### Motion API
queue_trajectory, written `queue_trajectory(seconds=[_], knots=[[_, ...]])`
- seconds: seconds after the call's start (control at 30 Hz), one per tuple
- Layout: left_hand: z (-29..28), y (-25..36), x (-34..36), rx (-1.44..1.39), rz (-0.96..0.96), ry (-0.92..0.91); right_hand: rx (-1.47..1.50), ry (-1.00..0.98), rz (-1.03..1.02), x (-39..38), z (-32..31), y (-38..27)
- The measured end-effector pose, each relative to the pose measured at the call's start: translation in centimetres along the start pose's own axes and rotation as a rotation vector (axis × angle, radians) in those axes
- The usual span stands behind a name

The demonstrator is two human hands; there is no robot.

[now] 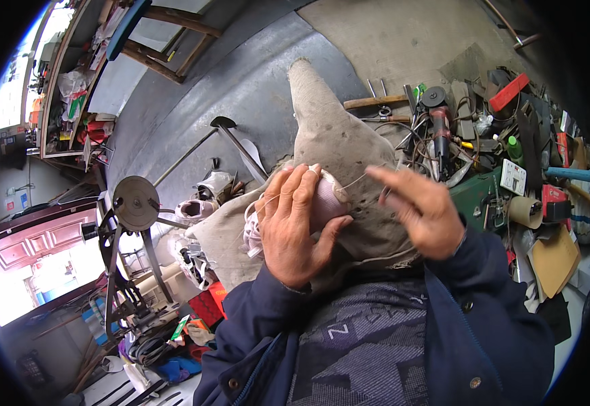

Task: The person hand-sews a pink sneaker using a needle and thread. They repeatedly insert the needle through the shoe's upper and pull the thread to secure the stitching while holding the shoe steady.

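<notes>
My left hand [295, 227] grips a pale pink shoe [325, 203], pressing it against a dusty grey-brown cloth [339, 145] that lies over my lap. A thin thread [356, 181] runs from the shoe toward my right hand [422, 210]. That hand hovers just right of the shoe with its forefinger stretched toward it and the thread pinched in its fingers. Whether it also holds a needle is not visible. Both dark blue sleeves come in from the lower edge.
A cluttered heap at right holds an angle grinder [438, 115], a wooden-handled hammer [376, 102], a tape roll [525, 211] and cardboard [555, 260]. At left stands a black iron stand with a round disc [136, 203]; pale shoes [193, 211] lie beside it. Wooden chair legs [166, 47] are above.
</notes>
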State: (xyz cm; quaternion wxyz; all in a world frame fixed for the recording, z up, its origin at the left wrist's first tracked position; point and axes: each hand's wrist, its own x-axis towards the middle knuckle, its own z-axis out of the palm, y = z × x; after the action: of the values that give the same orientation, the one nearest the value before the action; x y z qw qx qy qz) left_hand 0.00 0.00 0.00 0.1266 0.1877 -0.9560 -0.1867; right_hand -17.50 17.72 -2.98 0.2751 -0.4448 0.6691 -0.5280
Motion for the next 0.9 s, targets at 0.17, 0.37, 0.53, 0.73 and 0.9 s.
queue_trajectory(seconds=[0.17, 0.37, 0.53, 0.73, 0.9], knots=[[0.3, -0.1, 0.3, -0.012, 0.021, 0.026, 0.306, -0.123, 0.108, -1.2, 1.4, -1.2], [0.2, -0.2, 0.3, 0.025, 0.031, 0.018, 0.286, -0.142, 0.096, -0.7, 1.2, -0.9], [0.3, -0.5, 0.3, 0.039, 0.044, 0.016, 0.204, -0.172, 0.067, -0.6, 0.8, -0.7], [0.4, -0.5, 0.2, 0.034, 0.034, 0.035, 0.117, -0.19, 0.043, -0.3, 0.4, -0.9], [0.6, -0.5, 0.3, 0.037, 0.038, 0.065, 0.063, -0.235, 0.015, 0.4, -0.4, -1.1]])
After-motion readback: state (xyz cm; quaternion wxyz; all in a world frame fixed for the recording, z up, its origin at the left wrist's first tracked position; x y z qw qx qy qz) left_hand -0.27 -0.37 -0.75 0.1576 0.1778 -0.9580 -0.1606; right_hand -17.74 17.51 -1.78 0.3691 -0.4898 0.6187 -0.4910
